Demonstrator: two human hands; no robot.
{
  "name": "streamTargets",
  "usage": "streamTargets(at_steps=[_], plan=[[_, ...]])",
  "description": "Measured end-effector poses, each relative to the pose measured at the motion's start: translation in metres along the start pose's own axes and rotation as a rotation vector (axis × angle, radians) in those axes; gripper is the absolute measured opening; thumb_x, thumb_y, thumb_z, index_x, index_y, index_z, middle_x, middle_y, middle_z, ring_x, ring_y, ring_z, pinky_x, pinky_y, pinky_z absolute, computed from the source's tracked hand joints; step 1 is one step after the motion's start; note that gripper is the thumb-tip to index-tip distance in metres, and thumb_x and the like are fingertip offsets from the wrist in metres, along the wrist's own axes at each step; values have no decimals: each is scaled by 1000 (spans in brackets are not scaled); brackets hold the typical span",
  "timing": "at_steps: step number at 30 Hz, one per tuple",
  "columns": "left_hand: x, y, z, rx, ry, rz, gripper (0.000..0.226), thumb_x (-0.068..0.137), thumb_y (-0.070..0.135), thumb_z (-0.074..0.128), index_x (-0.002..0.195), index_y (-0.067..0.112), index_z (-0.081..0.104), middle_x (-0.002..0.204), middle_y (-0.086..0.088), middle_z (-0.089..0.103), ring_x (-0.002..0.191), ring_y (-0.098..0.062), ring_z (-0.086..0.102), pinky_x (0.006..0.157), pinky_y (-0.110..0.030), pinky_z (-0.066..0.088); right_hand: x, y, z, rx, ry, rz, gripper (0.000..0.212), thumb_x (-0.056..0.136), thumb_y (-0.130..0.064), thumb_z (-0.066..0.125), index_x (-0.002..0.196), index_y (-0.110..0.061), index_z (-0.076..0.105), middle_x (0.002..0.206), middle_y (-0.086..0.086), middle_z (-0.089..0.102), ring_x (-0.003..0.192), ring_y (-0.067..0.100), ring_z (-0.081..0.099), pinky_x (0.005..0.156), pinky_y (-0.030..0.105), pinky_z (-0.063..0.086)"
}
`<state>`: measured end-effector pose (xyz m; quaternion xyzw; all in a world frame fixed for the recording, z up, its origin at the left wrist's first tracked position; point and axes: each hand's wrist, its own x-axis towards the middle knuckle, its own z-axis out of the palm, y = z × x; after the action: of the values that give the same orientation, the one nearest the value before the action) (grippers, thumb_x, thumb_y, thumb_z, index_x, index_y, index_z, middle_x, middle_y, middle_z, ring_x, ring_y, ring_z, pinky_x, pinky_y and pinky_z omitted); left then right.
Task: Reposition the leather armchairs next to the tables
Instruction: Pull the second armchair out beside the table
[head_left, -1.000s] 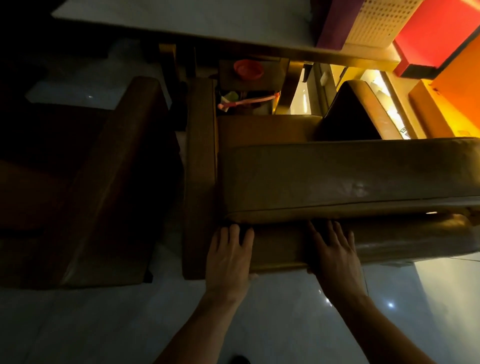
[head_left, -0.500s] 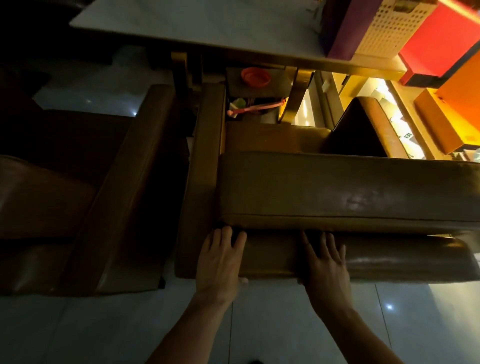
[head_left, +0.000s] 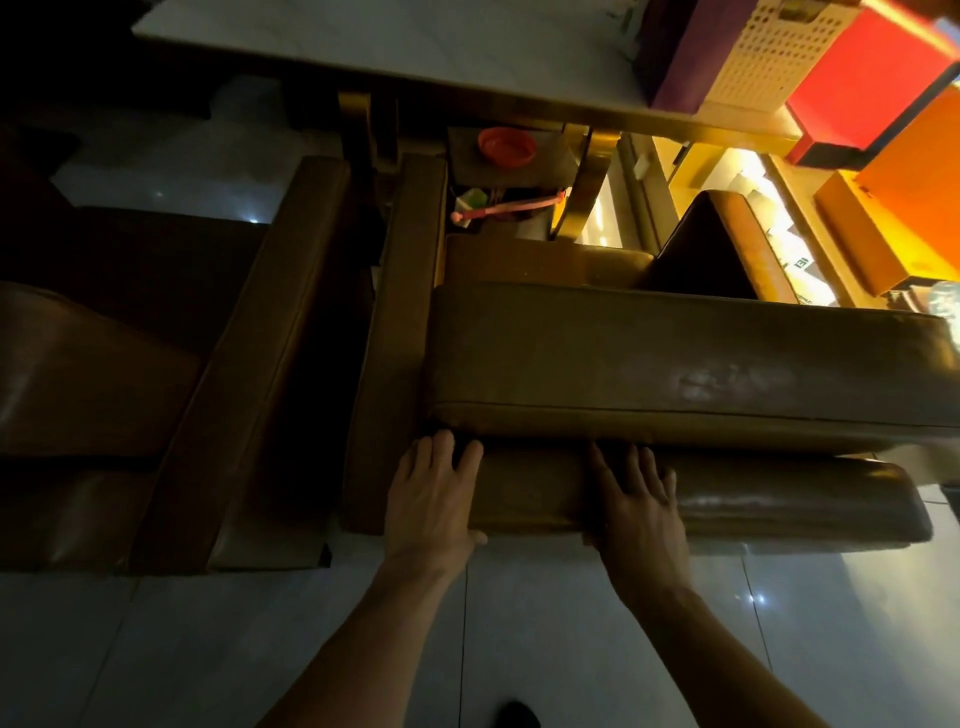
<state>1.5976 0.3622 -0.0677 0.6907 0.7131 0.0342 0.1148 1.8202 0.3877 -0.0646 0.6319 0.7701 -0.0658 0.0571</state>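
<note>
Head view: both hands, left (head_left: 431, 493) and right (head_left: 641, 501), lie flat and open on the armchair (head_left: 675, 364) back, gripping nothing. The chair lies sideways before them, its front under the counter (head_left: 415, 41) edge. Left hand is nearer its corner.

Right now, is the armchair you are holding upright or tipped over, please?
Upright: the armchair shows its backrest top from above, with both hands flat on its back.

Two leather armchairs (head_left: 675, 364) (head_left: 156, 389), one table (head_left: 389, 36), two hands (head_left: 431, 499) (head_left: 639, 509), one red bowl (head_left: 506, 146).
</note>
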Motion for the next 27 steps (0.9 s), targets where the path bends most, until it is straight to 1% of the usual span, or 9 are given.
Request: streamTargets(at_steps=[5, 11, 15, 17, 19, 21, 22, 24, 27], plan=[[-2, 3, -2, 5, -3, -8, 101, 63, 59, 82, 143, 29, 28, 141, -6, 30, 130, -26, 32, 111, -39, 29, -3, 3, -2, -6, -2, -15, 105, 81, -33, 73, 153, -29, -3, 160, 17, 4, 147, 37, -2, 119, 55, 11], [-4, 7, -5, -6, -30, -38, 104, 63, 60, 82, 145, 30, 26, 143, -5, 29, 132, -26, 30, 111, -38, 30, -5, 6, 3, 18, 26, -20, 107, 76, -36, 78, 153, -30, 3, 160, 17, 10, 147, 36, 1, 119, 54, 11], [-5, 9, -6, -19, -42, -55, 108, 62, 60, 83, 147, 29, 25, 143, -6, 27, 132, -27, 30, 110, -39, 34, -8, 14, 0, 87, 28, -68, 106, 77, -39, 76, 152, -34, 1, 161, 10, 2, 147, 28, -7, 119, 50, 8], [-6, 10, -5, -38, -57, -73, 111, 63, 63, 80, 150, 30, 19, 146, -4, 24, 136, -28, 27, 113, -40, 31, -11, 23, -4, 149, 27, -80, 103, 76, -43, 76, 152, -36, 7, 161, 5, 3, 147, 25, -6, 119, 49, 16], [-10, 11, -4, -67, -55, -96, 117, 59, 69, 79, 152, 30, 19, 149, -4, 24, 140, -30, 25, 117, -43, 28, -16, 44, -7, 196, 51, -17, 102, 71, -52, 76, 151, -37, 15, 161, 2, 14, 148, 24, 4, 116, 49, 24], [-15, 13, 0, -60, -33, -112, 123, 49, 76, 78, 150, 27, 28, 147, -8, 33, 138, -34, 30, 117, -50, 27, -24, 76, -9, 193, 63, 86, 105, 67, -60, 75, 151, -36, 16, 159, 2, 20, 147, 26, 10, 114, 51, 27], [-18, 16, 3, -59, 5, -114, 123, 46, 78, 78, 148, 25, 33, 144, -10, 37, 136, -35, 34, 115, -52, 28, -27, 95, -10, 180, 58, 138, 108, 66, -61, 76, 151, -34, 16, 159, 4, 20, 146, 29, 11, 113, 53, 29], [-23, 30, 9, -68, 77, -100, 115, 49, 75, 78, 145, 23, 40, 140, -10, 41, 132, -36, 38, 112, -53, 33, -33, 131, -13, 149, 42, 212, 114, 62, -60, 79, 152, -31, 15, 159, 11, 19, 146, 34, 11, 111, 57, 31], [-27, 64, 12, -77, 97, -11, 109, 56, 70, 78, 147, 28, 37, 142, -7, 41, 132, -34, 39, 109, -51, 36, -31, 169, -16, 126, 44, 238, 121, 59, -60, 81, 152, -31, 9, 159, 16, 14, 145, 40, 8, 109, 60, 31]])
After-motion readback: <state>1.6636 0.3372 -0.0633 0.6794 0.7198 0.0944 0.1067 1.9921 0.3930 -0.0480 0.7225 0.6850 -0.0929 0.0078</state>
